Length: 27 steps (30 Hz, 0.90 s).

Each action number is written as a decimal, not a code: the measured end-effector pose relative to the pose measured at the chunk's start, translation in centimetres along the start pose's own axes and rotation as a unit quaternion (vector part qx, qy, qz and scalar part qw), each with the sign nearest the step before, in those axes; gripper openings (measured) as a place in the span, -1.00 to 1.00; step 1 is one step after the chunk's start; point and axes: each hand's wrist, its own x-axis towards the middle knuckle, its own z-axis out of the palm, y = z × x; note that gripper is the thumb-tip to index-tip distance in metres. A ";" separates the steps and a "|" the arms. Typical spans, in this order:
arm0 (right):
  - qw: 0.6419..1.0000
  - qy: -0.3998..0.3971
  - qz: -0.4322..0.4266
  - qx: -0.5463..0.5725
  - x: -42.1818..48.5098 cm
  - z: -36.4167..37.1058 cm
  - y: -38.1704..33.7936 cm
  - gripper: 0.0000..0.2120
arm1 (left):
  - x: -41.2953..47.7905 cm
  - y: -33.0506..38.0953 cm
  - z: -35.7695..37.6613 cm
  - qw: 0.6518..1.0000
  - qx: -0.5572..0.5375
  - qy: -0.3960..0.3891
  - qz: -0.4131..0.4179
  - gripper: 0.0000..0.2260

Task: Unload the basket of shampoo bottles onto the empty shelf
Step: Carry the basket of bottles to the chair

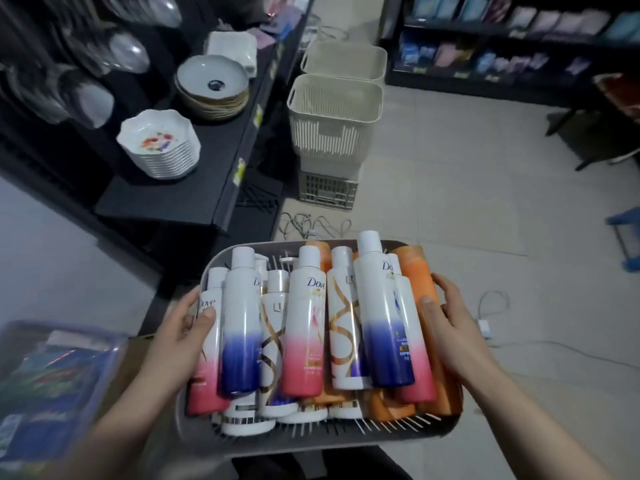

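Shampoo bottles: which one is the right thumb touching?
The orange bottle at the right edge of the basket, under the thumb of the right hand; its neighbours are white fading to blue or pink.

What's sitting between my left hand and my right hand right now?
In the head view, the grey basket packed with lying shampoo bottles fills the stretch between left hand and right hand.

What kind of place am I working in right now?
Probably a small shop: dark shelves hold stacked bowls and packaged goods, and the basket is full of branded shampoo bottles.
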 end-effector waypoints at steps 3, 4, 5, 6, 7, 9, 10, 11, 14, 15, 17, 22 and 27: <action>0.999 0.031 0.028 0.007 1.9 -4.0 1.8 -0.52 | 2.6 2.4 4.9 0.999 0.018 -0.046 0.013 -0.70; 0.998 0.041 0.035 0.010 2.6 -5.2 2.3 -0.51 | 3.5 3.2 6.5 0.997 0.028 -0.063 0.019 -0.67; 0.998 0.052 0.044 0.016 3.4 -6.3 2.7 -0.50 | 4.5 4.2 8.0 0.996 0.037 -0.079 0.024 -0.65; 0.996 0.065 0.054 0.022 4.2 -7.2 3.1 -0.49 | 5.4 5.1 9.5 0.994 0.040 -0.094 0.028 -0.63; 0.994 0.078 0.066 0.027 5.0 -8.2 3.4 -0.48 | 6.5 6.0 10.8 0.993 0.040 -0.108 0.033 -0.61; 0.990 0.104 0.088 0.035 6.7 -9.7 3.9 -0.46 | 8.9 7.8 13.6 0.989 0.043 -0.134 0.041 -0.59; 0.988 0.117 0.097 0.038 7.6 -10.4 4.1 -0.45 | 10.2 8.7 14.9 0.987 0.046 -0.147 0.044 -0.58; 0.985 0.131 0.104 0.043 8.5 -11.0 4.3 -0.43 | 11.4 9.6 16.1 0.985 0.045 -0.161 0.047 -0.58; 0.974 0.179 0.121 0.069 11.3 -12.5 4.6 -0.36 | 15.3 12.7 19.7 0.977 0.043 -0.202 0.060 -0.54; 0.970 0.194 0.126 0.076 12.3 -13.1 4.5 -0.35 | 16.6 13.8 20.9 0.974 0.042 -0.216 0.061 -0.50; 0.962 0.218 0.140 0.089 14.3 -14.2 4.4 -0.35 | 19.1 16.0 23.1 0.968 0.042 -0.240 0.057 -0.50; 0.944 0.254 0.163 0.130 18.9 -17.2 4.3 -0.33 | 24.9 22.0 29.2 0.951 0.072 -0.280 0.108 -0.74; 0.934 0.285 0.164 0.142 24.4 -20.7 5.0 -0.27 | 29.1 27.4 36.2 0.941 0.090 -0.290 0.147 -0.72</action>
